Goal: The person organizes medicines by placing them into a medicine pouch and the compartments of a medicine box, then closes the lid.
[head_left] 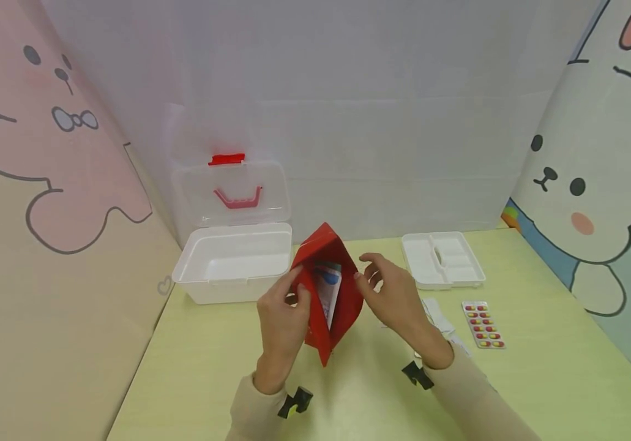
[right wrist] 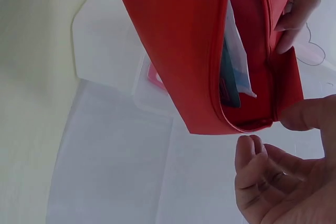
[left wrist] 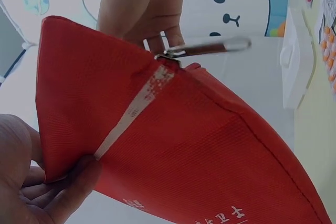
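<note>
The left hand [head_left: 284, 315] pinches an open red pouch [head_left: 350, 300], the right hand [head_left: 395, 297] loosely bent at its rim

We are at a screened-off, booth-like table [head_left: 166, 380], cartoon sheeting [head_left: 67, 184] left of our left hand [head_left: 284, 317], rabbit-print sheeting [head_left: 601, 177] right of our right hand [head_left: 396, 300], white sheeting [head_left: 376, 135] beyond.

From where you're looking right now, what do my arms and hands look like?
Your left sleeve and right sleeve look cream and plain, reaching the wrists. A small black fitting sits by each cuff. Your left hand and right hand are bare, without gloves.
</note>
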Available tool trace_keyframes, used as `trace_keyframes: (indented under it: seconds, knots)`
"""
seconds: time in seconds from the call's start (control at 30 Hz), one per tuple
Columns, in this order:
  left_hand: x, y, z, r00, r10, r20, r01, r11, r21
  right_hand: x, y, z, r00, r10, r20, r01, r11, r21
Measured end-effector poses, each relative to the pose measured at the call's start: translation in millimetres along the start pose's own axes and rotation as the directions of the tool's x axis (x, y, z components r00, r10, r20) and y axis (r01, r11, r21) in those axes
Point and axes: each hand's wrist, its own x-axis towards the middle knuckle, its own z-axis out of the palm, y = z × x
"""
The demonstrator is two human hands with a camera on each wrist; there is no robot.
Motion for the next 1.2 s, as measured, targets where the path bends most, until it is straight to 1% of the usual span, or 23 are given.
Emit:
trace_keyframes:
  seconds: [0.07, 0.17, 0.4, 0.57, 0.67, 0.8, 0.87, 0.97, 1.03, 1.1, 1.2]
  knots:
    - [0.1, -1.2, -0.2, 1.0, -0.004, -0.003, 0.004, 1.0, -0.004, 0.1, 4, -6, 1.0, -0.008, -0.007, 0.008, 1.0, -0.008]
    - [0.6, -2.0, -1.2, 1.0, -0.007, -0.007, 0.007, 1.0, -0.002, -0.7, 11, -15, 1.0, -0.007, 0.004, 0.007, 1.0, -0.01]
    - [1.1, -2.0, -3.6, 1.0, -0.015, -0.005, 0.015, 1.0, 0.001, -1.9, 27, -36, 0.997, 0.068, 0.047, -0.067, 0.998, -0.018]
    - [2.3, -3.5, -3.7, 1.0, -0.003, -0.007, 0.003, 1.0, 0.008, -3.5, 35, -50, 0.997, 0.08, 0.022, -0.079, 0.996, -0.047]
    - [2.6, -4.3, -4.0, 1.0, -0.004, -0.006, 0.004, 1.0, 0.009, -5.6, 40, -54, 0.997, 0.078, 0.005, -0.077, 0.994, -0.079]
    - [2.1, -3.6, -4.2, 1.0, -0.013, 0.004, 0.013, 1.0, 0.003, -9.4, 50, -56, 0.997, 0.08, 0.016, -0.078, 0.991, -0.111]
    - [1.7, -3.5, -3.6, 1.0, -0.014, 0.009, 0.014, 1.0, 0.0, -11.6, 56, -56, 0.995, 0.087, 0.039, -0.081, 0.989, -0.122]
    - [1.4, -3.7, -2.5, 1.0, -0.012, 0.014, 0.012, 1.0, 0.003, -13.3, 66, -55, 0.991, 0.09, 0.096, -0.076, 0.986, -0.146]
    - [1.1, -4.0, -1.9, 1.0, -0.011, 0.014, 0.011, 1.0, 0.006, -13.5, 73, -54, 0.987, 0.069, 0.142, -0.045, 0.985, -0.165]
    - [0.7, -4.5, -1.3, 1.0, -0.011, 0.013, 0.011, 1.0, 0.008, -13.3, 80, -53, 0.981, 0.031, 0.19, 0.004, 0.984, -0.18]
    - [-0.3, -5.9, 0.4, 1.0, -0.015, 0.016, 0.014, 1.0, 0.002, -15.6, 90, -49, 0.962, -0.016, 0.273, 0.071, 0.979, -0.193]
